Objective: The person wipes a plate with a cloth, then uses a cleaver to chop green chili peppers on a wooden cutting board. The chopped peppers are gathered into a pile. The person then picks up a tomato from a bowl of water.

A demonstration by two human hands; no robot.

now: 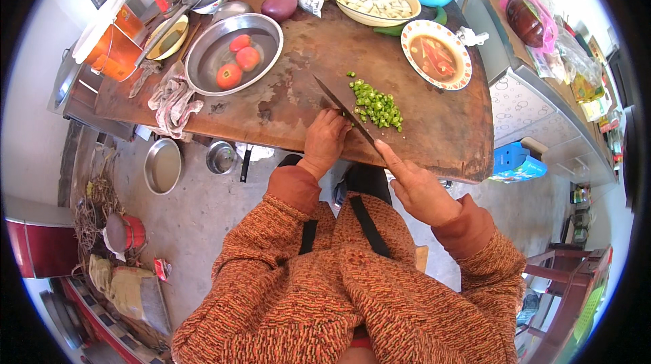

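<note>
The long dark-bladed kitchen knife (342, 112) lay slantwise over the worn brown wooden table (447, 133), its long axis running from the handle near the table's front edge up and leftward to the tip. The right hand (419, 191) held the handle end, its fingers wrapped shut around it with the forefinger stretched along the spine. The left hand (324, 140) rested on the table at the blade's left side, fingers curled and pressed together on whatever was being cut; that piece was hidden beneath them. One heap of chopped green chilli pieces (375, 105) sat just right of the blade, touching it, so the left hand was the nearer one to the cutting edge.

Further back on the table stood one round steel basin (234, 52) holding three red tomatoes (239, 59), one patterned plate of red sauce (435, 53), one cream bowl of diced white cubes (375, 1), and one purple onion (279, 6) between basin and bowl.
</note>
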